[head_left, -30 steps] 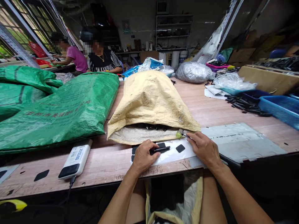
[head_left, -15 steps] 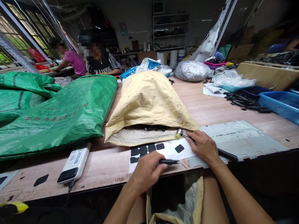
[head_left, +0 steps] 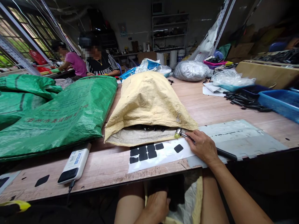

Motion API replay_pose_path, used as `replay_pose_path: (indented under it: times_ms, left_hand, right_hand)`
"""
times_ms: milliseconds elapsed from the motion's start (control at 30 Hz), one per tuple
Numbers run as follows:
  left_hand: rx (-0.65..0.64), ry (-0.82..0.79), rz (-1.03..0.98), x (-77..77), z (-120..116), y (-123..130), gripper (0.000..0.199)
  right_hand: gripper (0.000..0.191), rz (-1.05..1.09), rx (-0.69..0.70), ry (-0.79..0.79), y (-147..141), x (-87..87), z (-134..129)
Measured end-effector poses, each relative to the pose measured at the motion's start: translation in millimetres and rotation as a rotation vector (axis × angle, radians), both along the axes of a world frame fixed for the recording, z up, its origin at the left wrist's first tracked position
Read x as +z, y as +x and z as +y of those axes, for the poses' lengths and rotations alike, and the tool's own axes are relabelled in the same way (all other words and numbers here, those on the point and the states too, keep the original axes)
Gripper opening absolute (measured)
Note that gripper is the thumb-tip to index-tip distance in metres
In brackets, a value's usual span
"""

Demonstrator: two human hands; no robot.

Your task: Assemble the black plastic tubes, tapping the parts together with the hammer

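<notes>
My right hand is closed round a small hammer at the table's front edge. Its yellow-tipped head rests by the mouth of a cream woven sack, which lies on the table with dark pieces just visible inside. Down at my lap, my left hand reaches into the mouth of a second open sack; its fingers are lost in shadow, so whether it holds anything is hidden. A white sheet with several black rounded-square stickers lies between the hands and the cream sack.
Green woven sacks fill the left side, with a cabled white power bank in front. A grey sheet lies at right. Beyond it are black parts, a blue tray and plastic bags. Two people sit at back left.
My left hand has moved down from above the table edge into the lap sack; the black pen-like piece it held is out of sight. My right hand stays on the hammer.
</notes>
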State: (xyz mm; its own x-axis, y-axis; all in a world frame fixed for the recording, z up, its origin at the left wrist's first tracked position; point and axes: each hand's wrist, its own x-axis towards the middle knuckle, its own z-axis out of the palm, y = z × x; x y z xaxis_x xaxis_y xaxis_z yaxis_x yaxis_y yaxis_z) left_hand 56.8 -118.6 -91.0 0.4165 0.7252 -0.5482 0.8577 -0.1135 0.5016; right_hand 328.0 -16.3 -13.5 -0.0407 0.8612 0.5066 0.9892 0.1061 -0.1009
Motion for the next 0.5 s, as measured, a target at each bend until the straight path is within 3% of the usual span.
replay_pose_path:
  times_ms: [100,167,233,267,333,400,500]
  left_hand:
    - [-0.086,0.016,-0.183,47.8,10,1,0.031]
    - [-0.078,0.017,-0.403,85.8,31,-2,0.022]
    - [0.056,0.091,-0.544,117.3,64,-10,0.028]
    - [0.175,0.204,-0.556,128.5,85,-15,0.030]
    - [0.435,0.452,-0.437,140.4,128,-27,0.031]
    - [0.601,0.650,-0.228,140.4,169,-36,0.029]
    - [0.658,0.710,-0.075,130.0,212,-39,0.029]
  right_hand:
    - [0.023,-0.002,-0.002,-0.005,0,-0.5,0]
    - [0.024,-0.005,0.000,-0.003,0,-1.3,0]
    - [0.023,-0.007,0.004,0.004,0,-2.0,0]
    - [0.023,-0.008,0.005,0.007,0,-2.3,0]
    - [0.023,-0.008,0.007,0.013,0,-2.6,0]
    - [0.023,-0.005,0.008,0.013,0,-2.5,0]
    - [0.023,0.006,0.007,0.008,0,-2.1,1]
